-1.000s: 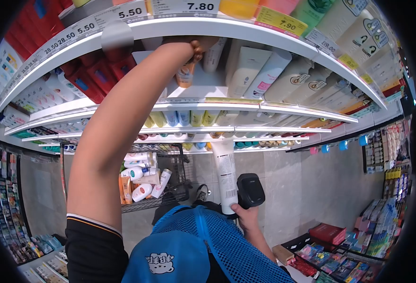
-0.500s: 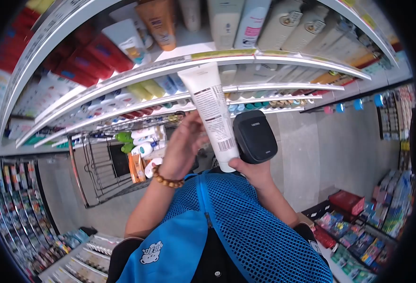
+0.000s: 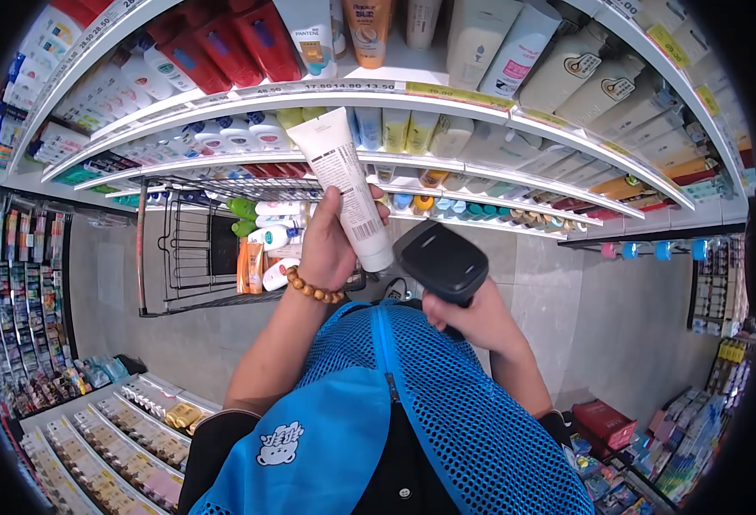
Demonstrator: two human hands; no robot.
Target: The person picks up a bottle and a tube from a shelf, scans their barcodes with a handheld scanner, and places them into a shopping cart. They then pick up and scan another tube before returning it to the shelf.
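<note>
My left hand, a wooden bead bracelet at its wrist, is wrapped round a white squeeze tube. The tube tilts with its flat end up and its cap toward me, and printed text and a barcode face me. In my right hand is a black handheld barcode scanner, its head just right of the tube's cap and apart from it. The scanner's handle is mostly hidden by my fingers.
Shelves of bottles curve across the front, with price labels on their edges. A wire shopping cart at the left holds several bottles and orange tubes. Behind me are a display rack at left and a red box at right.
My left hand has closed round the tube, which my right hand was also holding. The tube has shifted left, and the scanner has come away from it and tilted. The view has shifted too.
</note>
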